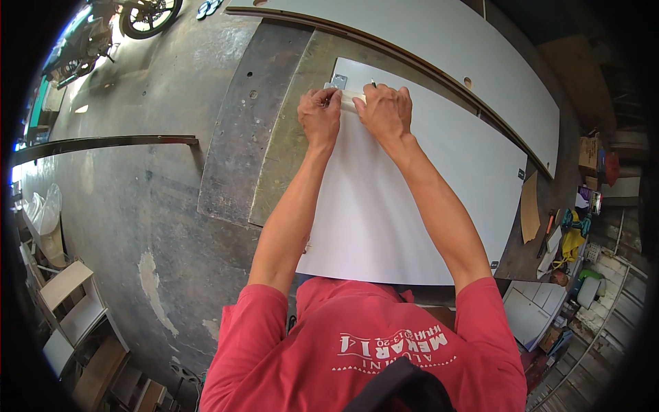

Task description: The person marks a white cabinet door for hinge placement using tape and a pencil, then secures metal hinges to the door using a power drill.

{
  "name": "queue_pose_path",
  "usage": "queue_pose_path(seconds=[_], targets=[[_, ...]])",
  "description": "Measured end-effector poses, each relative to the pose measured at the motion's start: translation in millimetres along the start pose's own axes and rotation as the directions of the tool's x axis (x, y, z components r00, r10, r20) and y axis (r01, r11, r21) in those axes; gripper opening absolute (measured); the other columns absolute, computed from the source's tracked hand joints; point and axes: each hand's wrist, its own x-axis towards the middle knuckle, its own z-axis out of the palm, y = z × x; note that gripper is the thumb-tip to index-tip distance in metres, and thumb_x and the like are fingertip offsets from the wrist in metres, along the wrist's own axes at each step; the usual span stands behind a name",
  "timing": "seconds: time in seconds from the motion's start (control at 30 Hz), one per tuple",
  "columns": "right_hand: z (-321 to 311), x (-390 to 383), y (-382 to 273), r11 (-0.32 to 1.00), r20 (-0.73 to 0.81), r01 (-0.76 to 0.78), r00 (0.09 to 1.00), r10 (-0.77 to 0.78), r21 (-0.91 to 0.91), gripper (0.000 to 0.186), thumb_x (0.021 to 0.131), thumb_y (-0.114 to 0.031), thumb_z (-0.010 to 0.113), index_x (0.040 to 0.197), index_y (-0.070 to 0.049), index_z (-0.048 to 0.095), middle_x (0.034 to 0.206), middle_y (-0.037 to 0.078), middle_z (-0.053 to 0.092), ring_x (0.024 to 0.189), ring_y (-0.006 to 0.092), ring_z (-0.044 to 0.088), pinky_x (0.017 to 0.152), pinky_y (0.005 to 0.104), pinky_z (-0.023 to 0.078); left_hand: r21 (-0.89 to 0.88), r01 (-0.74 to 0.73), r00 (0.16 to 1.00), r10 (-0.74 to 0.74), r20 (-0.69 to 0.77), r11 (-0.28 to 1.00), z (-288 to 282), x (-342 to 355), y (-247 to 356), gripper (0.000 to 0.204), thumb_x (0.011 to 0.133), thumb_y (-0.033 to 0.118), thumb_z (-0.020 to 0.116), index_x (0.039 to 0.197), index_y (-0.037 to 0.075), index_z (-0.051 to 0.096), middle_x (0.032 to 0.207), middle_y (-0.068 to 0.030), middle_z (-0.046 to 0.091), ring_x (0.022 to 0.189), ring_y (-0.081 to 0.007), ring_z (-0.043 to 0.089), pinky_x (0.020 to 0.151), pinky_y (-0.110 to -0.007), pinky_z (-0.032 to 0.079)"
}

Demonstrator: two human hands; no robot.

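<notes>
Two-handed, curls left hand (pixel 320 114) and right hand (pixel 386 112) narrow by a pale strip (pixel 350 101) over white board (pixel 379 220); can't tell if holding it.

Stained grey floor (pixel 151 206) spread leftward, glinting with light; a motorcycle (pixel 96 40) stood beyond. Pale shelves (pixel 77 312) stood lower left.

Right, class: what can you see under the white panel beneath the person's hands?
A worn olive-brown board shows past the left and far edges of the white panel. Whatever lies under the panel's middle is covered and cannot be seen.
</notes>
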Motion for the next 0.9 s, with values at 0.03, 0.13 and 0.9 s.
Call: queue_pose_path(seconds=[0.03,0.13,0.9], targets=[[2,3,0,1.0,0.018,0.002,1.0,-0.001,-0.026,0.022,0.084,-0.03,0.076,0.083,-0.008,0.072,0.08,0.012,0.072,0.075,0.0261,0.069,0.078,0.0407,0.042,-0.036,0.037,0.999,-0.036,0.023,0.999,3,-1,-2,0.015,0.085,0.019,0.078,0.095,0.007,0.08,0.085,-0.0076,0.069,0.08,-0.0207,0.062,0.074,-0.034,0.049],[8,7,0,0.998,0.048,0.015,0.999,-0.012,-0.059,0.021,0.085,-0.03,0.075,0.084,-0.008,0.073,0.08,0.012,0.072,0.074,0.0258,0.07,0.079,0.0404,0.043,-0.024,0.056,0.998,-0.055,0.028,0.998,8,-4,-7,0.017,0.084,0.019,0.079,0.096,0.007,0.08,0.084,-0.008,0.067,0.074,-0.0194,0.061,0.07,-0.033,0.049],[12,20,8,0.99,0.062,0.105,0.993,-0.099,-0.089,0.019,0.086,-0.027,0.072,0.083,-0.008,0.073,0.083,0.012,0.072,0.075,0.026,0.071,0.082,0.0398,0.044,0.108,-0.003,1.0,0.006,-0.031,0.994,16,0,-2,0.015,0.082,0.018,0.079,0.095,0.01,0.081,0.081,-0.0071,0.064,0.077,-0.0219,0.064,0.071,-0.035,0.049]])
